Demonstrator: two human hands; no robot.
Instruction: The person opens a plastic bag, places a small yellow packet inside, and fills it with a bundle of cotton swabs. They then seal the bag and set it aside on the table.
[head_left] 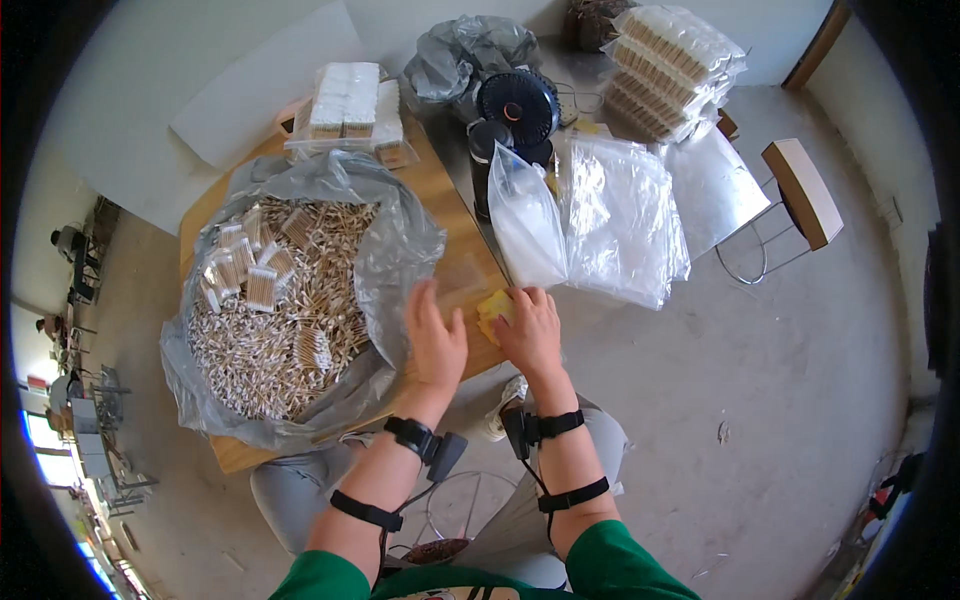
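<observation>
My left hand point(436, 338) is over the wooden table point(462, 232), thumb apart from the fingers, with nothing seen in it. Beside it, my right hand point(533, 330) has its thumb and fingers around a small crumpled yellow piece point(491, 314), like a sponge or cloth, at the table's edge. Something clear and flat, perhaps plastic point(462, 277), lies just beyond my hands. To the left, a large grey plastic bag point(398, 235) lies open, full of loose cotton swabs point(265, 365). Several small bundles of swabs point(262, 288) rest on top of the heap.
Packed swabs point(345, 98) stand at the table's back. Beyond my right hand are an open clear bag point(527, 225), a stack of clear plastic bags point(620, 215), a black bottle point(484, 160) and a black fan point(518, 107). More swab packs point(672, 72) are piled back right, near a stool point(803, 193).
</observation>
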